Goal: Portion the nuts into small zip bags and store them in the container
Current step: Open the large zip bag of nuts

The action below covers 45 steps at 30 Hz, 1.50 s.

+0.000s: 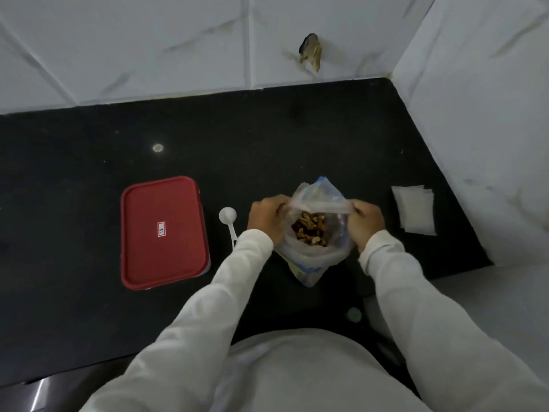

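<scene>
A large clear plastic bag (309, 257) stands on the black counter, its mouth pulled wide, with brown nuts (310, 228) showing inside. My left hand (266, 218) grips the left side of the bag's rim. My right hand (367, 223) grips the right side of the rim. A container with a red lid (163, 230) lies shut to the left. A white measuring scoop (228, 221) lies between the container and the bag. Several small empty zip bags (414, 209) lie in a loose stack to the right.
The black counter (89, 173) runs back to a white tiled wall and ends at a white side wall on the right. A chipped spot (312, 52) marks the back wall. The counter's front edge is near my body.
</scene>
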Tool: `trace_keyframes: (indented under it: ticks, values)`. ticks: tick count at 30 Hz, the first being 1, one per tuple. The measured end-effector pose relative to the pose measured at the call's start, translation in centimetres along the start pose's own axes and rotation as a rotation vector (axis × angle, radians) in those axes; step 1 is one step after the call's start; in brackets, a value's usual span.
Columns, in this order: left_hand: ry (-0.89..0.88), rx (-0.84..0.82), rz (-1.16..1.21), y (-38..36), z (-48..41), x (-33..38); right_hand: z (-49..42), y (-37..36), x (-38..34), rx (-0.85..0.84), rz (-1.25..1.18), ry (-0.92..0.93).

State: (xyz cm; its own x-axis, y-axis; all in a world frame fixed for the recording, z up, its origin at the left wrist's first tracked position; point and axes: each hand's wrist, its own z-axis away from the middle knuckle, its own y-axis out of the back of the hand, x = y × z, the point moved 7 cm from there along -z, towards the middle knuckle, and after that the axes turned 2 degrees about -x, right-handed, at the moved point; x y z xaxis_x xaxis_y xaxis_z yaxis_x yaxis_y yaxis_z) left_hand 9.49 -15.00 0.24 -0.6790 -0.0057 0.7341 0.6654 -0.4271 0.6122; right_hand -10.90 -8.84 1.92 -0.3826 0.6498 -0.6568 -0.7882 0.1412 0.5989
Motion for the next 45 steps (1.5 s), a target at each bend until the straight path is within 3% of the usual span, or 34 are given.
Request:
trace_keyframes:
  ticks: [2,4,6,9,11,14,19,22,25,27,30,33,35,37,40,42,45]
  values:
    - [0.096,-0.072,0.248,-0.6,-0.4,-1.2,-0.7,-0.8,1.1,-0.16,-0.259,-0.211]
    - [0.15,-0.074,0.381,-0.9,-0.6,-1.3,-0.8,-1.2,0.7,-0.268,-0.315,-0.228]
    - [0.049,-0.057,0.291,-0.6,-0.6,-0.1,-0.7,-0.4,-0.8,-0.227,-0.207,0.029]
    - [-0.281,0.079,-0.177,-0.5,-0.9,3.2,1.0,-0.4,-4.2,-0.086,0.186,0.624]
    - [-0.333,0.086,-0.326,-1.0,-2.0,4.6,0.0,-1.7,-4.4,-0.058,0.419,0.718]
    - [-0.194,-0.023,-0.324,-2.0,-3.7,4.6,-3.0,-2.2,-4.3,-0.051,0.533,0.6]
    - [0.127,-0.05,0.384,-2.5,-4.9,2.4,-4.6,-2.4,-3.5,-0.218,-0.011,0.292]
    - [0.299,-0.048,0.611,-2.8,-5.0,1.0,-4.8,-3.2,-2.6,-0.349,-0.214,0.092]
    - [0.311,0.077,0.541,-1.7,-3.8,1.1,-4.3,-1.6,-2.2,-0.274,-0.254,0.071]
    - [0.283,0.171,0.331,-0.6,-1.5,1.8,-2.9,-0.1,-1.3,-0.195,-0.166,0.1]
    - [0.353,0.14,-0.066,-0.9,3.0,2.1,-0.5,0.2,0.5,-0.144,0.126,0.219]
    - [0.454,0.078,-0.094,-2.5,5.5,1.1,0.0,-1.1,2.3,-0.194,0.146,0.143]
    - [0.487,0.107,0.063,-2.7,5.8,0.2,-0.3,-1.5,3.2,-0.209,0.05,0.033]
    - [0.515,0.167,0.347,-2.9,5.8,-1.2,-0.6,-1.6,3.9,-0.199,-0.256,-0.111]
    - [0.586,0.195,1.046,-4.3,5.6,-2.8,0.0,-2.7,4.5,-0.282,-0.797,-0.429]
    - [0.611,0.187,1.385,-5.5,5.3,-2.8,0.2,-3.2,4.2,-0.333,-0.936,-0.473]
    - [0.694,0.255,1.298,-5.8,6.6,-3.4,0.8,-2.9,4.3,-0.317,-0.977,-0.448]
